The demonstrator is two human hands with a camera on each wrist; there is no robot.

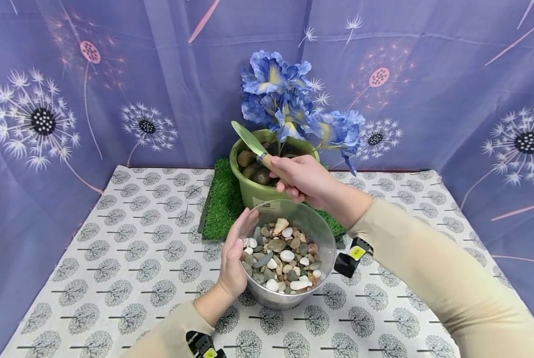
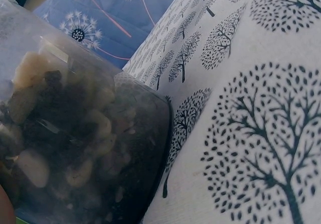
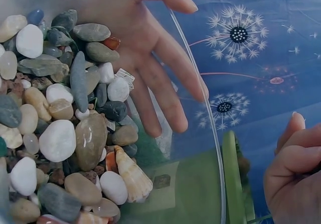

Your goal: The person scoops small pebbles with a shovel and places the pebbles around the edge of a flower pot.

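My right hand (image 1: 309, 179) grips the wooden handle (image 1: 281, 171) of a small garden trowel, its narrow blade (image 1: 249, 137) angled up and left over the green flowerpot (image 1: 253, 191). Large brown stones (image 1: 250, 170) and blue artificial irises (image 1: 289, 99) fill that pot. In front of it is a clear container (image 1: 329, 223) of mixed pebbles (image 1: 287, 256), with a spiral seashell (image 1: 281, 226) among them. Against the container's left outer wall rests my left hand (image 1: 236, 258); through the wall, the right wrist view shows its fingers (image 3: 160, 91) spread and nearly straight.
A patch of artificial grass (image 1: 222, 209) lies under the pot on the tree-print tablecloth (image 1: 146, 268). Purple dandelion-print curtains (image 1: 195, 99) stand behind and at both sides. A camera is strapped to each wrist.
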